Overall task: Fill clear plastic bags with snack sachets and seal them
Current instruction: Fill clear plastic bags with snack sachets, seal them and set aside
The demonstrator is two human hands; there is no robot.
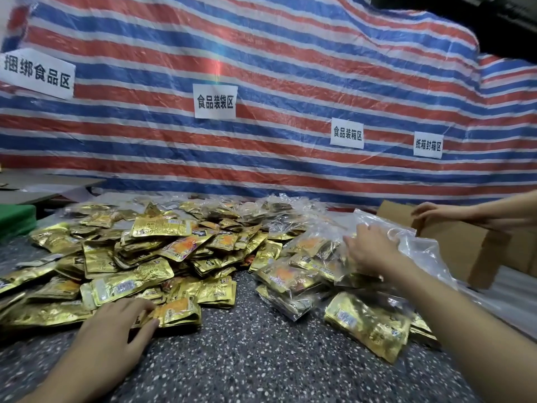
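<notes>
While the gold sachet pile lies spread over the speckled table, its near edge is pressed by the flat, unclenched left hand; a clear bag is gripped by the right hand.

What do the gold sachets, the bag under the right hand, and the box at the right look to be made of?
Sachets: probably metallised foil film, going by the shiny, crinkled gold surface.
Bag: thin clear plastic, see-through with wrinkles and glare.
Box: plain brown cardboard, matte, with folded flaps.
</notes>
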